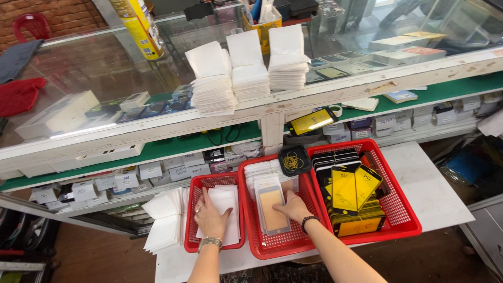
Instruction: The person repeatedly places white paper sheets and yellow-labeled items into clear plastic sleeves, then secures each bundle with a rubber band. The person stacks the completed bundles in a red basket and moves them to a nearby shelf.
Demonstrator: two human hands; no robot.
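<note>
Three red baskets point(401, 222) are counted on the counter point(435, 194). Three stacks of white sleeves point(249, 71) are seen on the glass top. Two hands point(209, 217) are counted.
</note>
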